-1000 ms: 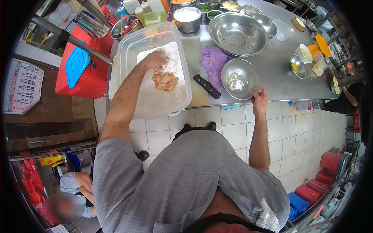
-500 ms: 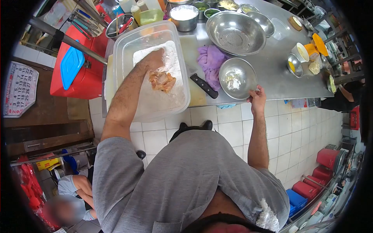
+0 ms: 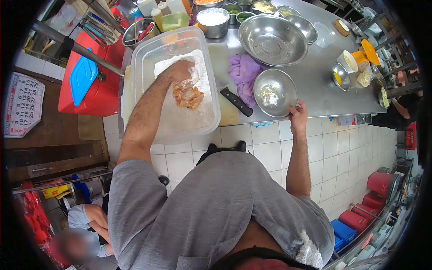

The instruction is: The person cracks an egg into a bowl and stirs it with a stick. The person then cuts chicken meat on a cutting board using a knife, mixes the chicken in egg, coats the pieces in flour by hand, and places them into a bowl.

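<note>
Inside a clear plastic tub (image 3: 211, 108), my left hand (image 3: 181, 70) is down in white flour (image 3: 198, 57), its fingers hidden from view. Right beside it lies a piece of raw, reddish-orange meat (image 3: 188, 96), which looks like marinated chicken. My right hand (image 3: 297, 114) pinches the near rim of a metal mixing bowl (image 3: 270, 81) at the table's front edge. A little white powder or residue shows in that bowl. Between tub and bowl are a black-handled knife (image 3: 236, 101) and a crumpled purple cloth (image 3: 244, 74).
A large metal colander (image 3: 274, 42) stands behind the bowl. A pot of white powder (image 3: 213, 20) and several small containers line the back of the steel table (image 3: 324, 90). A red cooler (image 3: 96, 81) is at left. One person sits at lower left; another stands at far right.
Almost nothing differs. My left hand has shifted very slightly in the flour, while my right hand and the bowl stay in place.
</note>
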`<act>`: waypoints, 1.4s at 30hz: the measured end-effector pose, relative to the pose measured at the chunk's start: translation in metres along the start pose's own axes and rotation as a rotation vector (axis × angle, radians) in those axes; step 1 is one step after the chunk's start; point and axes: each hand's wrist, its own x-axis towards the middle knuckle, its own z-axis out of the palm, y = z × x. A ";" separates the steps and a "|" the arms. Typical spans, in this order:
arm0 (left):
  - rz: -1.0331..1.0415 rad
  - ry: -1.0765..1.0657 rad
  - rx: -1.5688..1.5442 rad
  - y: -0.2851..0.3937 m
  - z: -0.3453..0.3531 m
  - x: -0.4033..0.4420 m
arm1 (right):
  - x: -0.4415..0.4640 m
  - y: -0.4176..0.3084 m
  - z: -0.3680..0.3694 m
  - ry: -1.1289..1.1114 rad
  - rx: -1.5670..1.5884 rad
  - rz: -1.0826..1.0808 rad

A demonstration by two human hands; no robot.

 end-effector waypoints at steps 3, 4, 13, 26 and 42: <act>-0.107 -0.114 0.014 0.032 -0.039 0.000 | -0.002 -0.001 0.001 0.009 -0.011 0.003; -0.220 -0.132 -0.021 0.040 -0.047 -0.003 | -0.002 -0.001 0.000 0.007 -0.014 0.006; -0.024 -0.050 0.008 0.013 -0.011 -0.005 | -0.001 0.000 0.001 0.013 -0.025 0.011; -0.061 0.052 0.054 0.029 -0.027 -0.005 | -0.007 -0.003 0.004 0.009 -0.028 0.005; 0.114 -0.182 0.049 0.026 -0.015 -0.007 | -0.007 0.000 0.004 0.014 -0.017 0.007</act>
